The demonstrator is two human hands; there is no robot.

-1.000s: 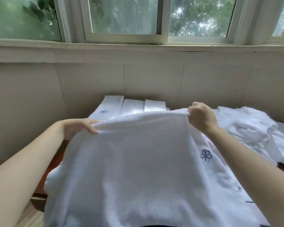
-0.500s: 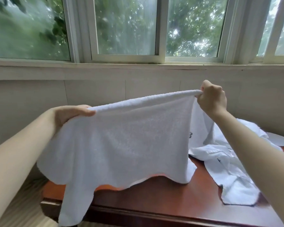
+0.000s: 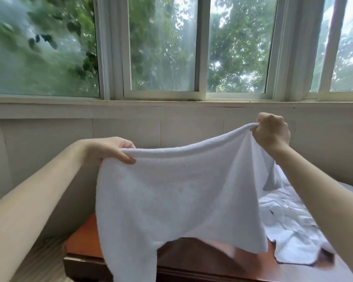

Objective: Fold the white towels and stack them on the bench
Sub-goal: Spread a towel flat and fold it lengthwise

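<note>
A white towel hangs in the air above the reddish-brown wooden bench, held up by its top edge. My left hand pinches the top left corner between thumb and fingers. My right hand grips the top right corner, held a bit higher. The towel's lower edge dangles just over the bench, its left tail dropping past the front edge. A crumpled heap of white towels lies on the bench at the right. The hanging towel hides the back of the bench.
A tiled wall rises behind the bench, with a window sill and sliding windows above it. Striped flooring shows at the lower left, beside the bench's front left corner.
Both hands lifted the towel off the bench and hold it stretched in the air. The view has tilted upward, and the folded towels at the back are now hidden.
</note>
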